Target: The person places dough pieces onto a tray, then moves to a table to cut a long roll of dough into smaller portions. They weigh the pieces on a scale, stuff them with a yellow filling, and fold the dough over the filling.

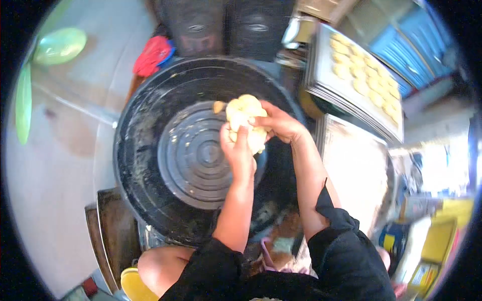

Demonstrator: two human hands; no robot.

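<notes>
A lump of pale yellow dough (246,108) is held up over a wide black tub (150,185). My left hand (237,145) grips the dough from below and the left, its thumb pressed on the front. On the right side, my right hand (279,122) has its fingers wrapped onto the same lump. A small separate bit of dough (218,107) shows just left of the lump. Dough crumbs and smears mark the tub's inner wall and ridged bottom.
At the upper right, a tray (325,62) bears rows of pale dough pieces (369,75) above another tray (351,165). Black speakers (258,30) stand behind the tub. A red cloth (153,54) lies at its upper left, dark trays (118,226) at lower left.
</notes>
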